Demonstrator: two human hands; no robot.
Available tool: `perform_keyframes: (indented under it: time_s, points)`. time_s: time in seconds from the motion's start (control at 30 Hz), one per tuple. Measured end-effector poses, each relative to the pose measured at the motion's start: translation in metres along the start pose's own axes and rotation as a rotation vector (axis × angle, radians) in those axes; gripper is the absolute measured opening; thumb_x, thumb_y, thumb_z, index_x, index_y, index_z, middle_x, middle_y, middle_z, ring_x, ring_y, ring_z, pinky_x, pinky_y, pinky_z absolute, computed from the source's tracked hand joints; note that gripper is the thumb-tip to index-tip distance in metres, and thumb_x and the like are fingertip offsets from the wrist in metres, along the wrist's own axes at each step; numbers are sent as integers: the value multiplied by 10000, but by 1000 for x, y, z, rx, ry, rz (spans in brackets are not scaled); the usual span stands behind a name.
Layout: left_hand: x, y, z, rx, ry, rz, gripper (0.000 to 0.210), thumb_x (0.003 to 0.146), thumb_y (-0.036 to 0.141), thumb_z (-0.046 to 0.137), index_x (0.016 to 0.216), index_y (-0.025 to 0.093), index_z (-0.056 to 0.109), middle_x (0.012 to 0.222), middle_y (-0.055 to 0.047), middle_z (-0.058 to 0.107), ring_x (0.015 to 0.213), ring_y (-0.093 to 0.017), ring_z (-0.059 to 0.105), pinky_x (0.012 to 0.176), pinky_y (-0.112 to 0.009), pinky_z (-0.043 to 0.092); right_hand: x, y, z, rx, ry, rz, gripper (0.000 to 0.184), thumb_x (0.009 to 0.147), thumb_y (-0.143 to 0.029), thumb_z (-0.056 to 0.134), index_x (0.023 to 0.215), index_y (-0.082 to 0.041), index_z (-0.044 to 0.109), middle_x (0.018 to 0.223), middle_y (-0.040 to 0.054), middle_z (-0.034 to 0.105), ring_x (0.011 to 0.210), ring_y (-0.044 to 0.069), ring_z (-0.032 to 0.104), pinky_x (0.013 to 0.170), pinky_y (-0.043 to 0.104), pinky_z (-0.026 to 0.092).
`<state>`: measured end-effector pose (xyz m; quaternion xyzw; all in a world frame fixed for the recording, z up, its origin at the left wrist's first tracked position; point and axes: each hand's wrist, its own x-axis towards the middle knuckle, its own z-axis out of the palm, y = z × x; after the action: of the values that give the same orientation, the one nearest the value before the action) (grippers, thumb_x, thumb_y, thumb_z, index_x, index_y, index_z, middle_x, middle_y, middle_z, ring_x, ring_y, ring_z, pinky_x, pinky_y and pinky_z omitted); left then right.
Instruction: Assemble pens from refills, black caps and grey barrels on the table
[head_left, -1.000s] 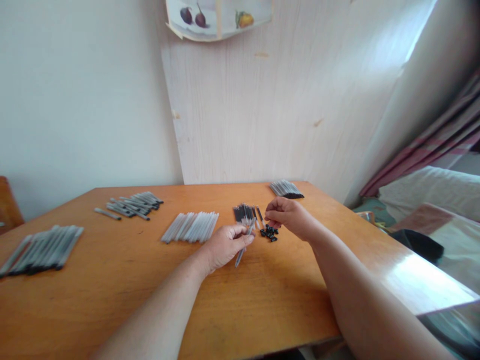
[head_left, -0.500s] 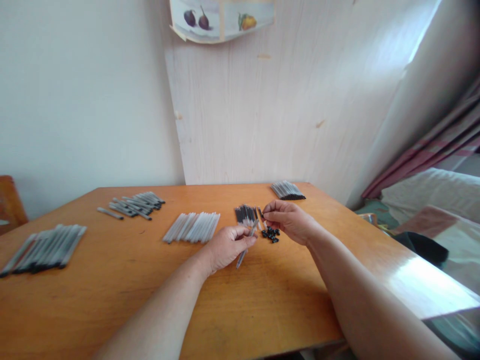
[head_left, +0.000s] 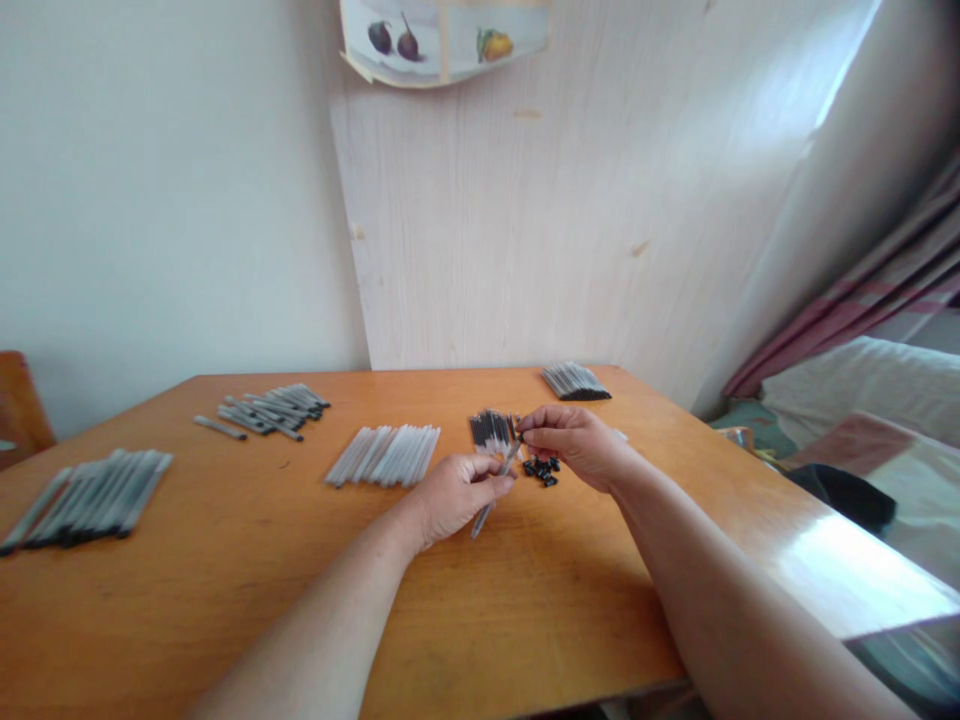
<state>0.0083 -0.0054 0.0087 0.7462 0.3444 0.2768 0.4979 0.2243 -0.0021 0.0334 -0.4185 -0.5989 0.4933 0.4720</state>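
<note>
Holding a clear pen [head_left: 481, 519], tilted toward one o'clock, above the table [head_left: 525, 620] between left hand [head_left: 457, 492] thumb and fingers; pinching a small dark piece [head_left: 520, 437] near its upper end with right hand [head_left: 574, 440] fingertips, black parts [head_left: 541, 471] at two o'clock.

Above the worktop [head_left: 247, 520], the left hand [head_left: 461, 492] and right hand [head_left: 574, 447] are bare. Both forearms [head_left: 337, 595] are bare as well, smooth and tapering toward the wrists [head_left: 411, 527].
</note>
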Motion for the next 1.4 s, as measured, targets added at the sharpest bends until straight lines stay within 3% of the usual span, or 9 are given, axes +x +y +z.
perform_keyframes:
  time_s: [0.7,0.97,1.4]
  points:
    - [-1,3,0,13,-2,0,378,817,461,581,1009,159,702,843,-25,663,721,-144,513,670,-258,379,-4,-9,7,-69,-59,-17,192,713,-269,703,876,-169,687,717,12,636,584,93,503,550,241,382]
    - [-2,5,0,4,1,13,354,821,449,581,986,159,698,887,-30,666,775,-154,522,697,-259,388,-3,-3,1,26,-89,27,293,732,-290,704,985,-145,676,796,58,679,641,112,578,613,257,449]
    - [-2,2,1,0,0,-9,405,811,489,573,993,149,698,801,-24,632,709,-140,495,648,-249,374,-5,-6,-1,-63,-109,33,255,747,-338,701,922,-152,696,754,44,674,575,92,548,556,239,426]
